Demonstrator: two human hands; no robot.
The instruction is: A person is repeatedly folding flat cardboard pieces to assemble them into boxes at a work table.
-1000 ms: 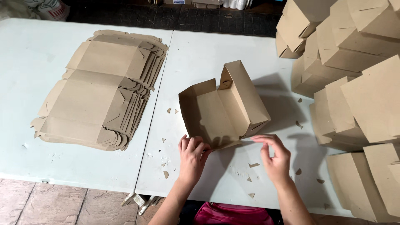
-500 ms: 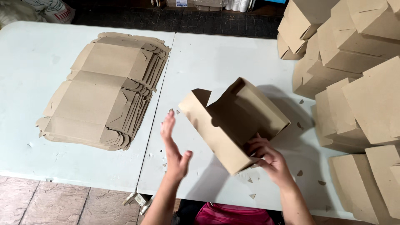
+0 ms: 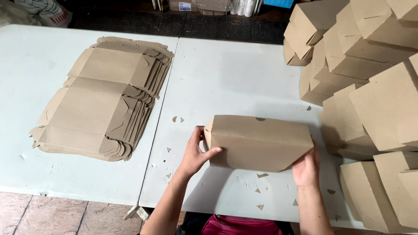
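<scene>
A brown cardboard box (image 3: 257,141), folded into shape and closed, lies on its side just above the white table (image 3: 230,78). My left hand (image 3: 195,151) grips its left end, thumb on the front face. My right hand (image 3: 306,167) holds its lower right corner from below. Both hands clasp the same box between them.
A stack of flat, unfolded cardboard blanks (image 3: 100,98) lies on the left table half. A tall pile of finished boxes (image 3: 365,82) fills the right side. Small cardboard scraps (image 3: 261,176) dot the table near its front edge. A pink bag (image 3: 237,225) sits below.
The box was open with its lid up; it has since been tipped over and closed. My left hand, lifted free half a second ago, now grips the box's left end.
</scene>
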